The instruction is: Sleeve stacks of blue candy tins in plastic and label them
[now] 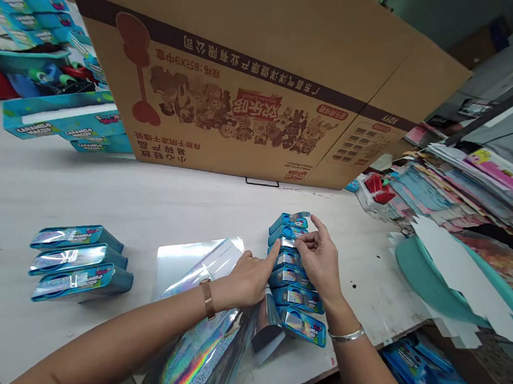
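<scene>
Several small blue boxes (pixel 298 299) stand in a row on the white table. My left hand (pixel 250 277) lies over a shiny holographic sheet (pixel 200 341), its lower fingers curled around the sheet's folded part. Its index finger stretches out and touches a box in the row. From the other side, my right hand (pixel 320 256) reaches over the far boxes, thumb and fingertips pinched together at the edge of one. Whatever is between those fingertips is too small to make out. A silvery strip (pixel 301 214) shows on the farthest box, near my right index finger.
Three more blue boxes (pixel 82 264) stand at the left. A large brown carton (pixel 246 96) blocks the back. Blue display trays (pixel 66 124) lie at far left. To the right are a teal basin (pixel 427 276) with white card and stacked printed sheets (pixel 483 180). Blue packs (pixel 424 371) sit below the table edge.
</scene>
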Demonstrator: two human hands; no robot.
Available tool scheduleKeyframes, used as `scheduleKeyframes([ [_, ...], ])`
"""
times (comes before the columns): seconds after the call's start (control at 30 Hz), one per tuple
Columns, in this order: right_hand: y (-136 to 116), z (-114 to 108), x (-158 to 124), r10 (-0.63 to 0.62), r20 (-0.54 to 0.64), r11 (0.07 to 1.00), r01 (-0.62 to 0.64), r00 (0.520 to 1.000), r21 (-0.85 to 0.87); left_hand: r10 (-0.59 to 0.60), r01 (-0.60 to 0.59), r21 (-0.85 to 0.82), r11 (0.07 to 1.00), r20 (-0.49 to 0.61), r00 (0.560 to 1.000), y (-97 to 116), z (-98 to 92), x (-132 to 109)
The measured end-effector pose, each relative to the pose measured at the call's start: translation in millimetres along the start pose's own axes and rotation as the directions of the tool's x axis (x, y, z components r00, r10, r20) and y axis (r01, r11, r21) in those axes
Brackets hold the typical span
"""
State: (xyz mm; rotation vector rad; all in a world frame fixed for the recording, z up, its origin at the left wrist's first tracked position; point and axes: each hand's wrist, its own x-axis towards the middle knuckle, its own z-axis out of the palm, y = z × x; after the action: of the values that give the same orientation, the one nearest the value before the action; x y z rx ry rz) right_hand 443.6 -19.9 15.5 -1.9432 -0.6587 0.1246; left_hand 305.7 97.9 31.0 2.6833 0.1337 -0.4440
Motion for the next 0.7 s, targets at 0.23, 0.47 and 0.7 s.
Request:
scheduleKeyframes([
  [0.23, 2, 2, -3, -0.092, -0.042, 0.976, 0.082, 0.995, -0.201, -0.005, 0.004, -0.016, 1.000, -0.034, 0.999, 0, 8.2, 7],
  [0.47, 11, -2, 0, -0.059, -0.028, 0.984, 0.053, 0.998, -0.171, -0.010, 0.010, 0.002, 1.000, -0.031, 0.999, 4, 9.0, 8],
  [0.7, 15, -6, 4, -0.099, -0.066, 0.988, 0.091, 0.993, -0.122, -0.045, 0.046, 0.006, 0.999, -0.067, 0.997, -7, 7.9, 4],
])
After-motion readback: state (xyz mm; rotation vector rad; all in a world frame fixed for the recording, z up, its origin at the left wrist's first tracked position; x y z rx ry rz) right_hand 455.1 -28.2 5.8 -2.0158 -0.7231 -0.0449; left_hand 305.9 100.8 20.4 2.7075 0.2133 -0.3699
